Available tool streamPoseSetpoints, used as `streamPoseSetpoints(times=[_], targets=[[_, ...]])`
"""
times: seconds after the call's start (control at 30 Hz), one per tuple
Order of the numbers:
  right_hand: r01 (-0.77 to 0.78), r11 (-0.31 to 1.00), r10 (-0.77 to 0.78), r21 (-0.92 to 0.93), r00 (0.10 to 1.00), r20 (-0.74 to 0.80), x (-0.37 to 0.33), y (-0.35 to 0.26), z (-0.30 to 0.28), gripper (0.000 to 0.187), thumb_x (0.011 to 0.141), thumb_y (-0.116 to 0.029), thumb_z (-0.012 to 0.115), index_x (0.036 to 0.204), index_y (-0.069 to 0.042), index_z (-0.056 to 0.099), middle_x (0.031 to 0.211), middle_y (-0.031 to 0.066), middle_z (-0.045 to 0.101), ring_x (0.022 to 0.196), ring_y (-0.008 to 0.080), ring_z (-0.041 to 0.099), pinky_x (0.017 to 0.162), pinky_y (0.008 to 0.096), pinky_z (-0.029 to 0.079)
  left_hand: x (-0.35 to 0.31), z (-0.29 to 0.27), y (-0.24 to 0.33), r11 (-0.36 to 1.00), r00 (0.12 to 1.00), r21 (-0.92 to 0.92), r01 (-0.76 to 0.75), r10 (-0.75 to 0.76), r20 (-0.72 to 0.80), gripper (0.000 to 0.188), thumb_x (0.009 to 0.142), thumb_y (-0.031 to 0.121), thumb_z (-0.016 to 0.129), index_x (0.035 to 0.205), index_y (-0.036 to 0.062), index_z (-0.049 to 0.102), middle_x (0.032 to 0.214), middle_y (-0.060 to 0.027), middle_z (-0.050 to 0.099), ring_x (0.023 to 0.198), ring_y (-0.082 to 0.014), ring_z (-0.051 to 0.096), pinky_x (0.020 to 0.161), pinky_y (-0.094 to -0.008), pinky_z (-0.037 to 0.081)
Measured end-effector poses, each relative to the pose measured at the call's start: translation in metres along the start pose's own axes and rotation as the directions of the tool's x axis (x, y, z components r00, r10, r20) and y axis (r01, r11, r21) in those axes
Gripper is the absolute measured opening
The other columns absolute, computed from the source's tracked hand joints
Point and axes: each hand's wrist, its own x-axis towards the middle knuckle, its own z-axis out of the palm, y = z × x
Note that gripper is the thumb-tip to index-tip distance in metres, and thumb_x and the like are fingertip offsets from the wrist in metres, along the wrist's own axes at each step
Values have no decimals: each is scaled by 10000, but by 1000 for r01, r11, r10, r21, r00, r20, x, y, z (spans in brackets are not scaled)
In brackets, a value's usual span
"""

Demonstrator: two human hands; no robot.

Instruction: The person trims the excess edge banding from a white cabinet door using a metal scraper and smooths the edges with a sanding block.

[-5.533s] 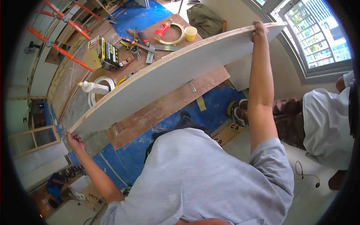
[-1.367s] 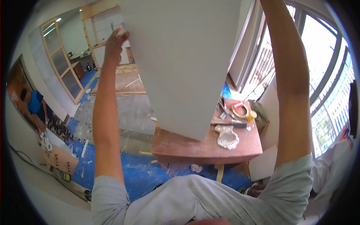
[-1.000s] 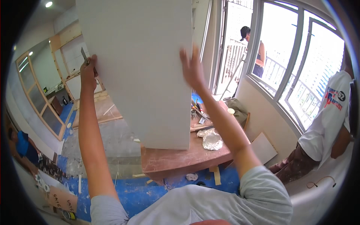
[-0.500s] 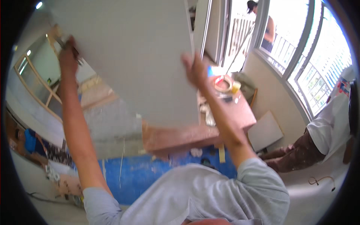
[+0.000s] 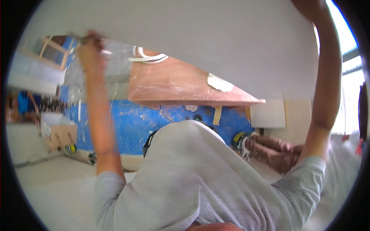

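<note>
A large pale grey panel [image 5: 216, 34] fills the upper part of the view, its lower edge slanting down to the right. My left hand [image 5: 90, 54], smeared by motion, is raised at the panel's lower left edge. Its fingers are closed round a slim dark tool whose kind I cannot make out. My right hand [image 5: 313, 9] is up at the panel's right side, cut off by the top of the view, with its fingers hidden. Beneath the panel stands a reddish plywood bench [image 5: 169, 82], bearing white looped strips [image 5: 150, 57] and a white crumpled piece [image 5: 219, 82].
A blue floor covering [image 5: 127, 125] lies below the bench. At the right is a person's leg [image 5: 273, 154] in brown trousers, near a pale board [image 5: 268, 114] leaning on the wall. A cardboard box [image 5: 63, 133] and a person in blue [image 5: 25, 107] are at the left.
The view has tipped downward. My right hand has moved up and far to the right, and the panel now spans much more of the view. My left hand stays raised at the left.
</note>
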Motion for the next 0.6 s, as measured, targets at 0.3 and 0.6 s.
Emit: streamPoseSetpoints(times=[0.3,0.6], targets=[[3,965,-123,263,888,442,-101,-12,99,380,906,-308,797,1064,-22,600,605,184,580,554,388,624,492,446,459,-160,-18,-187,799,801,-241,552,-588,-115,74,989,133,684,969,66,660,802,-30,642,613,-129,598,504,-270,464],[121,948,-262,295,825,501,-153,-2,149,397,899,-366,792,954,-52,555,589,118,565,521,318,609,490,412,465,-240,-7,-287,529,618,-509,679,-786,8,73,970,154,723,1003,124,665,812,-1,617,633,-135,598,512,-259,432]])
